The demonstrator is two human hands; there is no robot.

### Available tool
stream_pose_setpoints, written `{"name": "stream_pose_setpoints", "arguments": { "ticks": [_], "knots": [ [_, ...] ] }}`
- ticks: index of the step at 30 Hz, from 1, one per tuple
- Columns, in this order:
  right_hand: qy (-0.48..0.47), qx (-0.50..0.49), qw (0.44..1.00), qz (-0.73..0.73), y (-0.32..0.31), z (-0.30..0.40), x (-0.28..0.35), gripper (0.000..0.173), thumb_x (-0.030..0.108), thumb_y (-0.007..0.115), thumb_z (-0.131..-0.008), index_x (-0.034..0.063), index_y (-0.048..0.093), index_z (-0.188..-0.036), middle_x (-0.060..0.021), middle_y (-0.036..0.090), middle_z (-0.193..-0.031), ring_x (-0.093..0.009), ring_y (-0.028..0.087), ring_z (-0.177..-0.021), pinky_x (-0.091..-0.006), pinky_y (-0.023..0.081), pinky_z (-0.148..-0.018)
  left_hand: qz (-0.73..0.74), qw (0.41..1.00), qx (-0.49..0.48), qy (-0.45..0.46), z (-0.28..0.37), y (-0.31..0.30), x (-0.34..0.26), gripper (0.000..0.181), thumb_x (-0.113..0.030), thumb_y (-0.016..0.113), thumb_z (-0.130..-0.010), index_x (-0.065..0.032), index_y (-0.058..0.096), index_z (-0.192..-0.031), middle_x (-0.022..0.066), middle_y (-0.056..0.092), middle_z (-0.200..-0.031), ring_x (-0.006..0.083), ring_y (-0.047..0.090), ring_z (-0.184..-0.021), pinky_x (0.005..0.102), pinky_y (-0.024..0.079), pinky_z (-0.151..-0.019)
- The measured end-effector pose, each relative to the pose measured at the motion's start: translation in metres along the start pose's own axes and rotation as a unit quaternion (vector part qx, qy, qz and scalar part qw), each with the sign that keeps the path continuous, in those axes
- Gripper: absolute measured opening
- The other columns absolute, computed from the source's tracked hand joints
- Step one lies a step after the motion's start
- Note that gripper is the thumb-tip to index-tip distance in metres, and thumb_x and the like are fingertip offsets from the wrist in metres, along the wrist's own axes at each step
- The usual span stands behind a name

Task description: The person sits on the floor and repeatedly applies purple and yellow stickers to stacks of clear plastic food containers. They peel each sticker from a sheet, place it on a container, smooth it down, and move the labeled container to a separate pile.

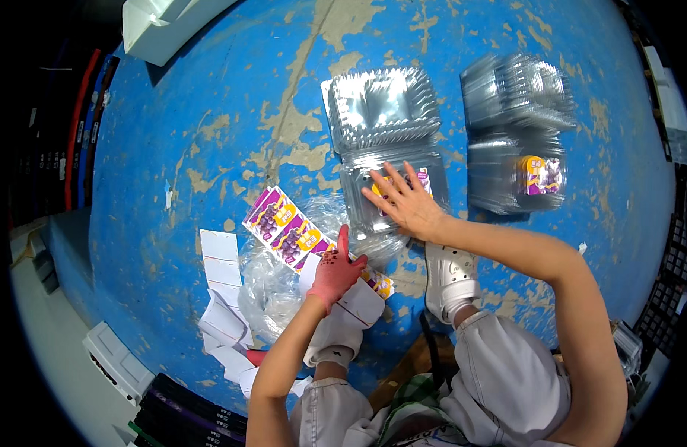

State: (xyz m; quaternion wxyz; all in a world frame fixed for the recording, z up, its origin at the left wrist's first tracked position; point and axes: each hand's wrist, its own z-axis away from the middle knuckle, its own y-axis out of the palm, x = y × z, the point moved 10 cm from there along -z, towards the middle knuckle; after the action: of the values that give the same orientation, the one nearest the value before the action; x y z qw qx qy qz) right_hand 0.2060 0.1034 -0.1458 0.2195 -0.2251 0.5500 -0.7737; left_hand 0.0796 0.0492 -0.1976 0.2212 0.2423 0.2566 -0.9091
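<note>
My right hand, bare with its fingers spread, lies flat on a clear plastic clamshell container. A purple and yellow grape label shows partly beneath it. The container is the top one of an open, nested stack, whose ridged halves lie farther out. In a red glove, my left hand holds white backing paper, its index finger and thumb apart and its other fingers curled mostly out of sight. Under that hand, printed grape label strips lie over crumpled clear plastic film.
A second nested clamshell stack with a grape label stands to the right. Used white backing paper lies at left. A white bin is at the upper left, and dark crates line the left edge. My shoe is beside the stack.
</note>
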Motion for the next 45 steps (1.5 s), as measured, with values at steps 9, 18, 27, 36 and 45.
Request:
{"name": "stream_pose_setpoints", "arguments": {
  "ticks": [9,18,27,36,45],
  "knots": [
    [-0.04,-0.022,0.995,-0.089,-0.049,0.011,-0.005,0.077,0.023,0.069,-0.067,0.0053,0.033,-0.133,-0.0163,0.036,-0.135,-0.036,0.035,-0.122,-0.0514,0.025,-0.101,0.036,0.999,-0.014,0.002,0.007,-0.015,-0.017,0.077,-0.026,0.057,-0.083,-0.012,0.01,-0.142,0.0083,0.054,-0.062,0.0187,0.052,-0.055,0.0307,0.042,-0.056],
    [-0.054,-0.138,0.988,-0.051,-0.077,0.017,-0.018,0.048,0.011,0.054,-0.074,0.0026,0.046,-0.121,-0.0163,0.054,-0.114,-0.033,0.052,-0.106,-0.0412,0.043,-0.09,0.024,0.997,-0.059,0.052,0.009,-0.029,-0.033,0.074,-0.024,0.058,-0.084,-0.0092,0.013,-0.141,0.0052,0.049,-0.055,0.0163,0.047,-0.05,0.0289,0.039,-0.052],
    [0.074,-0.181,0.98,-0.036,-0.098,-0.009,-0.061,0.028,0.007,0.055,-0.071,0.0037,0.052,-0.098,-0.0088,0.061,-0.087,-0.024,0.061,-0.077,-0.0359,0.049,-0.064,-0.156,0.96,-0.124,0.197,-0.007,-0.027,-0.076,0.066,-0.029,0.054,-0.085,-0.011,0.02,-0.139,0.0086,0.06,-0.066,0.0222,0.056,-0.056,0.0314,0.044,-0.055],
    [0.092,-0.2,0.967,-0.128,-0.159,0.004,-0.088,0.017,-0.002,0.052,-0.067,0.0029,0.05,-0.083,-0.0122,0.059,-0.071,-0.032,0.061,-0.065,-0.0411,0.047,-0.052,-0.342,0.939,0.022,0.028,-0.028,0.012,-0.078,0.069,-0.017,0.042,-0.084,-0.0047,0.005,-0.142,0.011,0.066,-0.078,0.0248,0.064,-0.066,0.0377,0.047,-0.054],
    [0.102,-0.546,0.821,0.128,-0.329,0.13,-0.125,0.039,-0.013,0.047,-0.069,0.0058,0.062,-0.1,-0.011,0.065,-0.088,-0.024,0.064,-0.072,-0.0312,0.049,-0.056,-0.267,0.963,0.012,0.026,-0.041,0.015,-0.082,0.067,-0.029,0.037,-0.085,-0.007,0.007,-0.142,0.012,0.064,-0.095,0.0283,0.061,-0.086,0.0361,0.047,-0.073]
  ]
}}
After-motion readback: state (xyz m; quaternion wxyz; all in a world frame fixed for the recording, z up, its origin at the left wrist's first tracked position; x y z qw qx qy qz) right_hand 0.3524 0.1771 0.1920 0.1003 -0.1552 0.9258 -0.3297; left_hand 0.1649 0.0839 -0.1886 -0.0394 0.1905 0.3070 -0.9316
